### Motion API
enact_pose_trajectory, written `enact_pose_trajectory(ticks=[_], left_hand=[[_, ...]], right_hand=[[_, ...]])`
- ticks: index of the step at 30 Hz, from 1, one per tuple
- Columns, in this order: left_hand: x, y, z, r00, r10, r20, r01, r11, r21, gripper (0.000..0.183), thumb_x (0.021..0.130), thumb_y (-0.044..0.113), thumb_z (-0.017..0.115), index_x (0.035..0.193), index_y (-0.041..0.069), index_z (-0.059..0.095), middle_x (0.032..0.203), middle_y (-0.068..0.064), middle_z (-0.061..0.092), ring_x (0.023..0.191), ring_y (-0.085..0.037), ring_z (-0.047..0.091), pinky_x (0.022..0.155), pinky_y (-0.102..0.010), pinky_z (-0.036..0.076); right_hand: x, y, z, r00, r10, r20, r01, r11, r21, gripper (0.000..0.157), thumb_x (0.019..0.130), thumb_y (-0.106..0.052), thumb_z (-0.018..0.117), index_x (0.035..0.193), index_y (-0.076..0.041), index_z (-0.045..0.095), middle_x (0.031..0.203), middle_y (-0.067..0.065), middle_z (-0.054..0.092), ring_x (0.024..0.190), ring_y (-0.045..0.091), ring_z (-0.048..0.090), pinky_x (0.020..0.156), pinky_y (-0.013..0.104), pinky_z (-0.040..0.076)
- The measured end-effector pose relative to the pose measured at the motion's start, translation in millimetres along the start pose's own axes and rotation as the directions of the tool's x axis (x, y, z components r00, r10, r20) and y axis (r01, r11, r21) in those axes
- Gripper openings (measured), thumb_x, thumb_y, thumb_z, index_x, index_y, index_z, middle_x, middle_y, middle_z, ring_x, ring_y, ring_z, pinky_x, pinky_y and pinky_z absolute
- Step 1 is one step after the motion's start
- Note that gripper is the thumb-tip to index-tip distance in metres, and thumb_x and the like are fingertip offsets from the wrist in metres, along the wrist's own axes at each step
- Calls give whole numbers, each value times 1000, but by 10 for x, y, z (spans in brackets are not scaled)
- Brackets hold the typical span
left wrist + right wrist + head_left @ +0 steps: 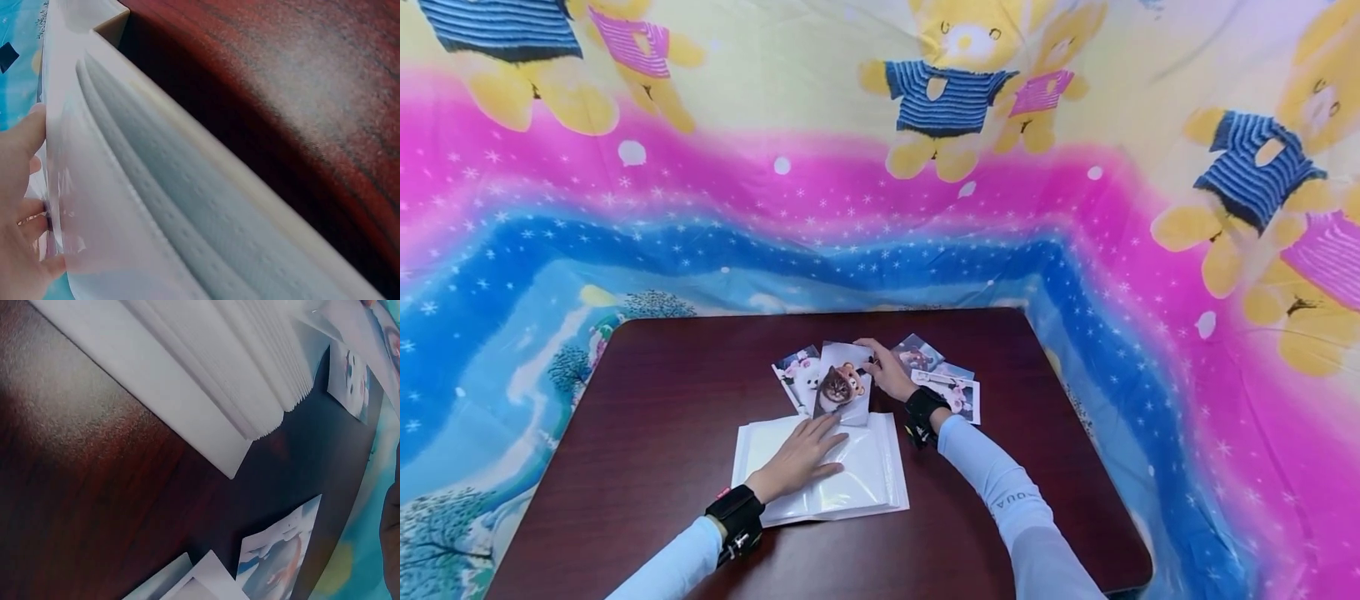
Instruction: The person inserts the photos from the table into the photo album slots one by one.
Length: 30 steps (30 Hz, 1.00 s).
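Note:
An open photo album [868, 479] with clear sleeves lies on the table, its white page edges fanned in the right wrist view. My left hand [801, 457] rests on it, fingers spread, with fingertips by the lower edge of a photo [837, 390] of a kitten and a teddy bear. That photo stands at the album's far edge, its lower end over the page. My right hand [891, 375] pinches the photo near its upper right corner. In the left wrist view, the left fingers [34, 131] lie along the clear sleeve; whether the photo's lower edge is inside cannot be told.
Left of the held photo lies a photo of a white animal with pink flowers [801, 375]. Several more photos [958, 392] overlap beside the right wrist. They rest on a dark reddish-brown table [655, 433]; a patterned cloth [820, 208] hangs behind it.

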<state>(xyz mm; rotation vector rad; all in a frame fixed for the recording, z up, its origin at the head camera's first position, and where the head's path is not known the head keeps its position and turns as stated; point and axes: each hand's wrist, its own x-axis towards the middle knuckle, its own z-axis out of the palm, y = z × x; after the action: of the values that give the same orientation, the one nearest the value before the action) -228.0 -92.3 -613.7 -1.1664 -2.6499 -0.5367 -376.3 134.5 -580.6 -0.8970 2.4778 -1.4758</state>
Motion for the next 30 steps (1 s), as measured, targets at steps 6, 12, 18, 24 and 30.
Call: enact_pose_trajectory(ticks=[6, 12, 18, 24, 30], left_hand=[[-33, -14, 36, 998, -37, 44, 37, 999, 1, 53, 95, 34, 66, 135, 0, 58, 151, -27, 36, 139, -44, 33, 109, -63, 29], [-59, -20, 62, 1000, -14, 2, 14, 1000, 3, 51, 95, 28, 66, 136, -1, 57, 150, -27, 38, 138, -43, 35, 108, -64, 29], [-82, -40, 110, 1000, 4, -29, -3, 999, 38, 50, 99, 29, 58, 141, 3, 52, 146, -26, 44, 135, -43, 40, 106, -64, 30], [-120, -37, 156, 1000, -14, -21, 15, 999, 49, 50, 101, 28, 54, 146, 6, 48, 148, -24, 43, 137, -42, 38, 108, -64, 27], [-123, -25, 175, 999, -32, -3, 32, 997, 73, 51, 101, 28, 54, 147, 8, 48, 152, -21, 39, 141, -39, 34, 111, -62, 25]], right_hand=[[33, -29, 1, 998, -59, -16, 56, 991, -125, 45, 102, 2, 50, 146, -5, 45, 64, 20, 50, 46, 30, 45, 52, 26, 39], [22, 28, 11, 998, -9, -67, 4, 998, -66, 46, 102, 3, 49, 147, -4, 44, 85, 23, 59, 62, 44, 58, 61, 37, 54], [-23, 56, -4, 992, 43, -119, -35, 997, 69, 46, 101, 8, 47, 146, 1, 42, 107, 27, 55, 67, 51, 51, 64, 58, 51], [-98, -140, -66, 992, 89, -90, -70, 977, 202, 47, 98, 15, 44, 145, 10, 38, 78, 35, 40, 55, 34, 53, 63, 62, 49], [-173, -240, -77, 980, 179, -88, -155, 960, 233, 48, 99, 12, 45, 146, 7, 37, 89, 45, 44, 61, 40, 55, 71, 65, 49]])
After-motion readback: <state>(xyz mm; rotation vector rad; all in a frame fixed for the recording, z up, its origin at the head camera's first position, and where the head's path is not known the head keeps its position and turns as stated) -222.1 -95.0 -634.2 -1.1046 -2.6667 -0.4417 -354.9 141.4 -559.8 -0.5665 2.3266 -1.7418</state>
